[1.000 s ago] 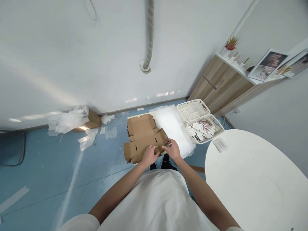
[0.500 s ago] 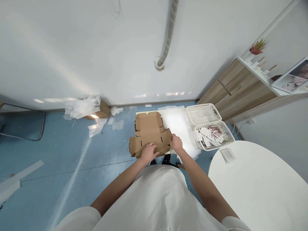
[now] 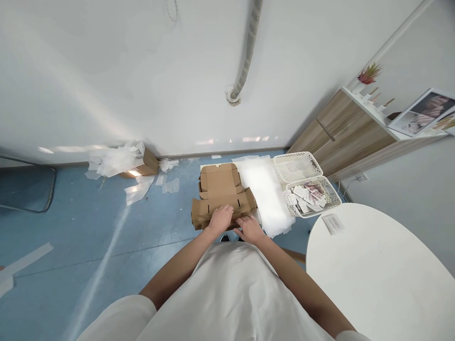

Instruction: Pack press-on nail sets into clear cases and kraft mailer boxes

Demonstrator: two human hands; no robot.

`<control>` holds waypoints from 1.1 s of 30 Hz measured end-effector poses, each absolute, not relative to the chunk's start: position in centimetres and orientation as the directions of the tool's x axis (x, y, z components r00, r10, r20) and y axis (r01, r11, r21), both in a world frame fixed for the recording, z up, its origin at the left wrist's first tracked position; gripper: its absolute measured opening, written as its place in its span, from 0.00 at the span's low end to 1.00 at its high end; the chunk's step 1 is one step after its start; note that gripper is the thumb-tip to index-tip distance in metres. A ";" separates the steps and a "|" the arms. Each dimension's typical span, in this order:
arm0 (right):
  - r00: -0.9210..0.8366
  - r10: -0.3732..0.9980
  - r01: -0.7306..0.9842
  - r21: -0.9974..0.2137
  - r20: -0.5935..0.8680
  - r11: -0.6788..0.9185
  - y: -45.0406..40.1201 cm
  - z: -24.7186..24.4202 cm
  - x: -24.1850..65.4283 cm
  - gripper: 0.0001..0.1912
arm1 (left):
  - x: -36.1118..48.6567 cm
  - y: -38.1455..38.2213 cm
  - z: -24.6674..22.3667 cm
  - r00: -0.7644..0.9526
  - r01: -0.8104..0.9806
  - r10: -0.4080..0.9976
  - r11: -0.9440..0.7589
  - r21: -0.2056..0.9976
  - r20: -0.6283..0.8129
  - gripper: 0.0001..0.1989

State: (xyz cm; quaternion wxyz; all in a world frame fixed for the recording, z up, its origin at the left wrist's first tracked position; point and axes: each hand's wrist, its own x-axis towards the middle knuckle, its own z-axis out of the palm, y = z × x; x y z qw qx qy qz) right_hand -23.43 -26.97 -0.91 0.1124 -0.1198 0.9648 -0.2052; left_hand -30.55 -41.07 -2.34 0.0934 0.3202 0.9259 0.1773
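A partly folded brown cardboard box [image 3: 218, 182] lies open on a low surface in front of me, its lid panel flat toward the wall. Its near part, with two dark slots, has the side flaps bent up. My left hand [image 3: 221, 218] rests on the near panel with its fingers laid over the cardboard. At the near edge, right beside it, my right hand [image 3: 250, 229] pinches the front flap between thumb and fingers. Other folded cardboard shows beneath the box; how much there is I cannot tell.
White foam sheets [image 3: 266, 194] lie right of the box. Beyond them stand a white basket [image 3: 297, 166] and a second basket [image 3: 334, 201] holding printed packets. A round white table [image 3: 377, 265] is at right, a wooden cabinet [image 3: 350, 121] behind. Wrapping scraps [image 3: 115, 160] fill a carton at left.
My right hand has left the box's right side flap and moved left to the near edge, close to my left hand. The right side flap now stands tilted up. My left hand has shifted slightly.
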 end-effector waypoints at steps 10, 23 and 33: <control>-0.878 0.418 0.382 -0.868 -0.233 0.319 -23.3 2.4 -24.8 0.31 | -28.7 -40.0 0.0 -0.784 0.606 0.594 0.665 0.438 0.182 0.06; -0.783 0.583 0.578 -0.595 -0.215 0.558 -20.7 5.7 -20.9 0.22 | -26.1 -36.0 1.8 -0.599 0.652 0.792 0.398 0.645 0.118 0.12; -0.400 0.916 0.635 -0.725 -0.013 0.267 -15.5 7.1 -8.2 0.25 | -23.8 -29.3 3.0 -0.591 0.696 0.749 0.284 0.660 0.300 0.27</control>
